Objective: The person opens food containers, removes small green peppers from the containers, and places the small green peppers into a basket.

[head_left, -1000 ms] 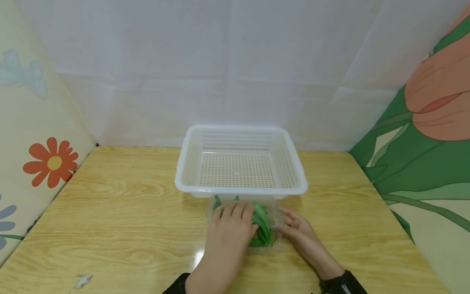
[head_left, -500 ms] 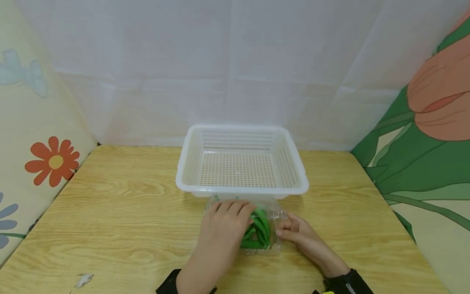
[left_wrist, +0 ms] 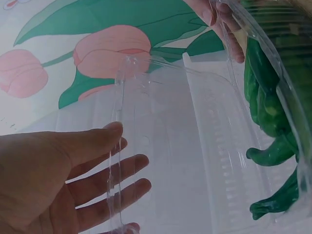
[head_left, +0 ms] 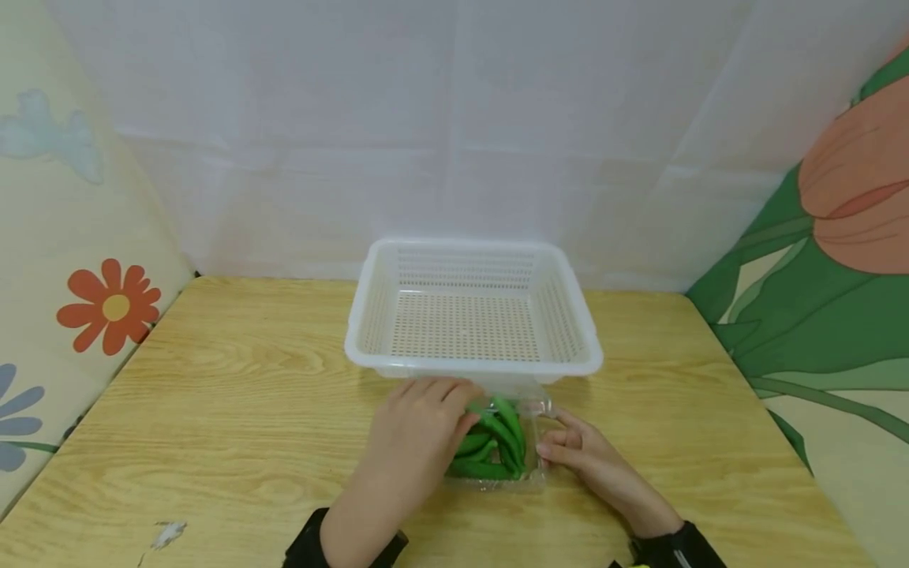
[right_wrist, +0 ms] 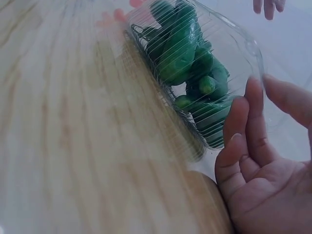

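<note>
A clear plastic clamshell box lies in front of the basket with several green peppers in it. My left hand is over the box's left side and hides part of it. In the left wrist view, the thumb and index finger pinch the rim of the raised clear lid, and the other fingers spread behind it. My right hand pinches the box's right edge between thumb and fingertips; the right wrist view shows these fingers on the rim, with the peppers seen through the ribbed wall.
Behind the box stands a white perforated plastic basket with nothing inside. Both rest on a wood-grain table with a worn patch at front left. A white sheet hangs at the back, with flower-printed panels on both sides.
My left hand has drifted left and slightly nearer, uncovering more of the peppers. The right hand stays at the box's right edge. The whole head view has shifted slightly.
</note>
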A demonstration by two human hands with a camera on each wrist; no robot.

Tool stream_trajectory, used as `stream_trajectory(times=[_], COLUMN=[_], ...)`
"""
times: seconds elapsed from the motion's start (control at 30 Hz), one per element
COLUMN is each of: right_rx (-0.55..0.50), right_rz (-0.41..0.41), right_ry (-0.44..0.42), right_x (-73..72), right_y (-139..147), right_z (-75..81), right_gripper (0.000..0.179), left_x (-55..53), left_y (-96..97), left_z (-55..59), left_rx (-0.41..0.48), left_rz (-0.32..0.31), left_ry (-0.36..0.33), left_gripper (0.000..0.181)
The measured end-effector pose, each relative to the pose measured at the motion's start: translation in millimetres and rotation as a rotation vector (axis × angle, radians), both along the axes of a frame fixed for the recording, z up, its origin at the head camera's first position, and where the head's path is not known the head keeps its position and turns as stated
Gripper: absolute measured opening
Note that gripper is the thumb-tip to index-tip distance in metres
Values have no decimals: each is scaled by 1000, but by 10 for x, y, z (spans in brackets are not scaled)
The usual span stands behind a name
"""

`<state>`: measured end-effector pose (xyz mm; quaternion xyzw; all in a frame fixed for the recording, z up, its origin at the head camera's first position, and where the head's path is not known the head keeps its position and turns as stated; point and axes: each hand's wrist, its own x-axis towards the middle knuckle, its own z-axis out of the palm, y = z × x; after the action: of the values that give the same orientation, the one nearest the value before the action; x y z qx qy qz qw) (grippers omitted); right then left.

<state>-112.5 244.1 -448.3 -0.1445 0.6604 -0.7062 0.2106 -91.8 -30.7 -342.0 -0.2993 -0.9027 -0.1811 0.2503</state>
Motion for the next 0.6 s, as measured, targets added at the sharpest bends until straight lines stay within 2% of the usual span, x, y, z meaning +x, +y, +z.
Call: stream_trajectory(times=[0.2, 0.33, 0.43, 0.6], right_rx=[16, 110, 167, 220], right_rz=[26, 13, 26, 91], right_ry=[29, -61, -83, 35], right_x=[21, 35, 35, 17], right_y=[14, 24, 32, 49], right_z=[55, 165, 225, 261], right_gripper=[60, 64, 67, 61], left_x=[-23, -26, -25, -21], left_y=[-29, -31, -35, -49], left_z=[7, 3, 7, 26], left_rx=[38, 54, 59, 80], left_rz=[-9, -17, -14, 11], left_ry=[23, 42, 57, 90], left_gripper=[26, 26, 26, 22])
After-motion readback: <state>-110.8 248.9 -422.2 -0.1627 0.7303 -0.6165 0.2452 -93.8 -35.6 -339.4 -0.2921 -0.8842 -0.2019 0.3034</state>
